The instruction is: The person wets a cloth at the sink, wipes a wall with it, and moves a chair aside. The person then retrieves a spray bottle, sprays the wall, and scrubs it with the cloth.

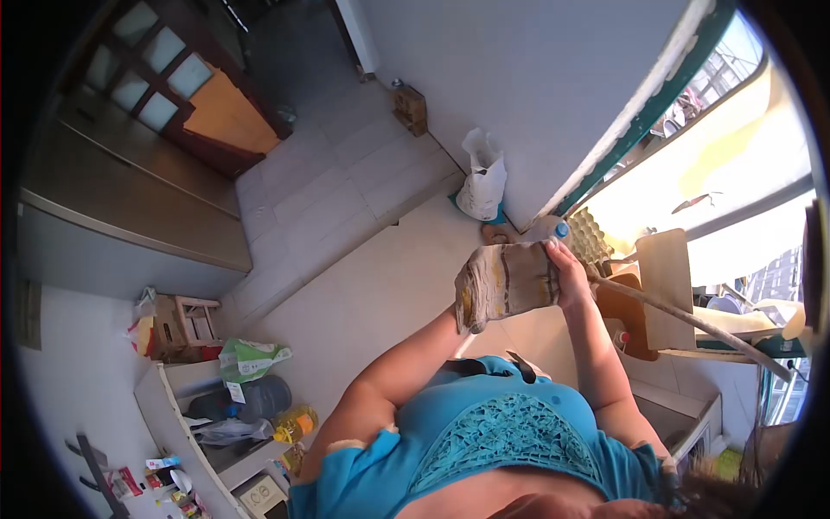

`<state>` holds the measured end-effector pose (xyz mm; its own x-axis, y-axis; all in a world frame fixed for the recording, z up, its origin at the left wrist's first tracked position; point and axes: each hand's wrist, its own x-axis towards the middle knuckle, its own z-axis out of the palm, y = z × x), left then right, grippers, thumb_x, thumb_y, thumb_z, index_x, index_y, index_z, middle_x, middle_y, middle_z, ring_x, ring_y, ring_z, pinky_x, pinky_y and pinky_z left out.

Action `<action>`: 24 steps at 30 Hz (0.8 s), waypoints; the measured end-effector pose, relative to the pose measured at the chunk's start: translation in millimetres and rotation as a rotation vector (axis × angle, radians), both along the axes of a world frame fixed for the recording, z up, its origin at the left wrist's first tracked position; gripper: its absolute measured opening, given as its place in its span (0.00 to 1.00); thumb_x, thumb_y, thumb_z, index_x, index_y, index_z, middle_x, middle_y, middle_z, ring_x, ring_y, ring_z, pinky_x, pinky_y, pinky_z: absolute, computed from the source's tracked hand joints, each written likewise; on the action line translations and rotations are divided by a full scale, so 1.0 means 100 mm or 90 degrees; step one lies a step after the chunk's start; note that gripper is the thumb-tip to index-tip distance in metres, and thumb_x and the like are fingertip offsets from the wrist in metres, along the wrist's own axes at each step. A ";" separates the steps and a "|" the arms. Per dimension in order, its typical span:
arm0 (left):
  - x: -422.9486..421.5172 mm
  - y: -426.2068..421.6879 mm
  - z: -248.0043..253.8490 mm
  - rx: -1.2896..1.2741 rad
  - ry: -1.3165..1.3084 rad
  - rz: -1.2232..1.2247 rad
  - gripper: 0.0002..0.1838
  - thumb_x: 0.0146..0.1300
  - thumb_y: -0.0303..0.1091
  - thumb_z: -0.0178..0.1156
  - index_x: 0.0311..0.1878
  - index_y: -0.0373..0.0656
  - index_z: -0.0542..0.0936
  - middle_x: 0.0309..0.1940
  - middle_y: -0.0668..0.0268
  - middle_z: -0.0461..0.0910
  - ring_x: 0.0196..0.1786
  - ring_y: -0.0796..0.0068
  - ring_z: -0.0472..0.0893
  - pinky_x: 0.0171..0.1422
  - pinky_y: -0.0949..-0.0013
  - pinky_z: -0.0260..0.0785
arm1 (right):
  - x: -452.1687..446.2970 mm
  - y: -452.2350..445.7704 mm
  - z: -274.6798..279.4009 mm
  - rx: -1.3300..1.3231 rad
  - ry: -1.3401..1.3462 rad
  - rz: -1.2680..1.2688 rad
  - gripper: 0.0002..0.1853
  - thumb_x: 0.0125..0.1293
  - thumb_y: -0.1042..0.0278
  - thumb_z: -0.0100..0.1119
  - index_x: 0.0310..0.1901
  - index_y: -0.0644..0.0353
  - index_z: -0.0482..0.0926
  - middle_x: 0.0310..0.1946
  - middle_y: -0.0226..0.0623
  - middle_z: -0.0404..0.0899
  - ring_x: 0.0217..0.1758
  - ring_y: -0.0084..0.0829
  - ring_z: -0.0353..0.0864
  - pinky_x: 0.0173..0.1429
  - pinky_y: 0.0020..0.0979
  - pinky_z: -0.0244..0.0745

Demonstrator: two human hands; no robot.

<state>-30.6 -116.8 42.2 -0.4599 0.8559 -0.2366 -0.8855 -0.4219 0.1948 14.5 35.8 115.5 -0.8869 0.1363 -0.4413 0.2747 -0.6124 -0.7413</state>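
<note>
A folded cloth [519, 277], brownish-grey with dark stripes and yellowish patches, is held up in front of my chest. Its layers show along the left edge. My right hand [571, 275] grips its right end, with fingertips at the upper corner. My left forearm reaches to the cloth's lower left side, where my left hand is mostly hidden behind the folds and supports it. The cloth hangs in the air over the pale floor.
To the right, a wooden stick [692, 320] juts out near a board [666, 285] and egg trays [590, 235]. A white bag [484, 177] stands by the wall. At left, a shelf holds an oil bottle [296, 424] and a large water jug [266, 396]. A floor step [380, 223] lies ahead.
</note>
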 end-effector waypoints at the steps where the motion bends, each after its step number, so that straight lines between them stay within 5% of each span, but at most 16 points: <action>1: -0.15 -0.08 -0.14 -0.003 0.001 0.017 0.25 0.68 0.47 0.38 0.62 0.44 0.63 0.60 0.60 0.67 0.58 0.63 0.71 0.61 0.63 0.67 | -0.19 -0.11 0.01 -0.061 -0.001 0.007 0.17 0.68 0.58 0.45 0.51 0.62 0.71 0.43 0.36 0.77 0.46 0.30 0.77 0.52 0.32 0.72; 3: -0.39 -0.25 -0.20 -0.041 0.079 0.064 0.26 0.68 0.48 0.39 0.63 0.43 0.61 0.61 0.60 0.65 0.60 0.65 0.69 0.62 0.62 0.65 | -0.58 -0.21 -0.23 -0.207 -0.029 0.065 0.18 0.68 0.58 0.45 0.52 0.62 0.70 0.45 0.39 0.77 0.48 0.33 0.77 0.54 0.35 0.72; 5: -0.70 -0.40 -0.15 0.029 -0.014 0.107 0.26 0.68 0.48 0.38 0.64 0.43 0.60 0.61 0.60 0.65 0.61 0.65 0.68 0.64 0.62 0.64 | -0.98 -0.35 -0.25 -0.361 -0.055 0.107 0.19 0.68 0.56 0.45 0.52 0.63 0.70 0.48 0.43 0.76 0.50 0.38 0.76 0.56 0.40 0.71; 9: -1.45 -0.68 -0.10 0.053 -0.055 0.173 0.27 0.68 0.49 0.37 0.65 0.43 0.58 0.62 0.61 0.64 0.62 0.65 0.67 0.65 0.62 0.62 | -1.86 -0.35 -0.56 -0.468 0.006 0.145 0.20 0.68 0.57 0.44 0.54 0.63 0.69 0.50 0.43 0.75 0.53 0.39 0.75 0.58 0.41 0.69; 11: -1.85 -0.82 -0.15 -0.075 0.181 0.214 0.28 0.68 0.50 0.38 0.65 0.44 0.59 0.63 0.61 0.63 0.63 0.65 0.66 0.65 0.62 0.61 | -2.31 -0.35 -0.64 -0.470 0.011 0.160 0.21 0.68 0.56 0.44 0.54 0.63 0.69 0.50 0.43 0.75 0.54 0.39 0.74 0.59 0.40 0.68; 13: -2.18 -0.98 -0.20 -0.110 0.201 0.258 0.28 0.68 0.50 0.40 0.65 0.44 0.59 0.63 0.61 0.62 0.63 0.66 0.66 0.66 0.63 0.61 | -2.70 -0.49 -0.67 -0.497 0.063 0.190 0.21 0.67 0.57 0.44 0.55 0.62 0.69 0.51 0.42 0.74 0.56 0.38 0.72 0.61 0.40 0.66; 15: -2.60 -1.10 -0.24 -0.019 0.034 0.325 0.28 0.67 0.50 0.41 0.65 0.44 0.60 0.63 0.62 0.62 0.63 0.66 0.65 0.65 0.63 0.61 | -3.21 -0.79 -0.74 -0.534 0.183 0.252 0.20 0.67 0.57 0.43 0.56 0.60 0.68 0.54 0.40 0.72 0.59 0.37 0.69 0.63 0.38 0.63; 19: -3.24 -1.50 -0.27 -0.073 0.100 0.452 0.24 0.66 0.47 0.46 0.61 0.45 0.65 0.59 0.61 0.67 0.59 0.67 0.70 0.60 0.64 0.67 | -4.12 -1.50 -0.81 -0.619 -0.085 0.369 0.20 0.67 0.59 0.42 0.58 0.58 0.66 0.59 0.38 0.66 0.62 0.36 0.66 0.65 0.38 0.60; 22: -3.70 -1.81 -0.27 -0.079 0.110 0.504 0.24 0.67 0.45 0.46 0.62 0.45 0.63 0.60 0.61 0.67 0.59 0.67 0.70 0.59 0.63 0.68 | -4.68 -1.77 -0.72 -0.618 -0.047 0.386 0.20 0.67 0.61 0.41 0.59 0.58 0.65 0.59 0.39 0.66 0.61 0.37 0.65 0.66 0.39 0.59; 24: -4.04 -2.06 -0.15 -0.184 0.148 0.488 0.24 0.67 0.44 0.46 0.62 0.45 0.63 0.60 0.61 0.66 0.59 0.66 0.70 0.60 0.63 0.68 | -5.06 -1.98 -0.85 -0.363 0.084 0.391 0.22 0.67 0.56 0.40 0.58 0.59 0.66 0.58 0.40 0.67 0.61 0.39 0.65 0.66 0.41 0.58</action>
<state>-435.0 -322.9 26.7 -0.9515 0.2088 -0.2258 -0.2996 -0.7946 0.5280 -491.9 -162.1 30.4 -0.7794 -0.5989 -0.1843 0.6142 -0.6719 -0.4140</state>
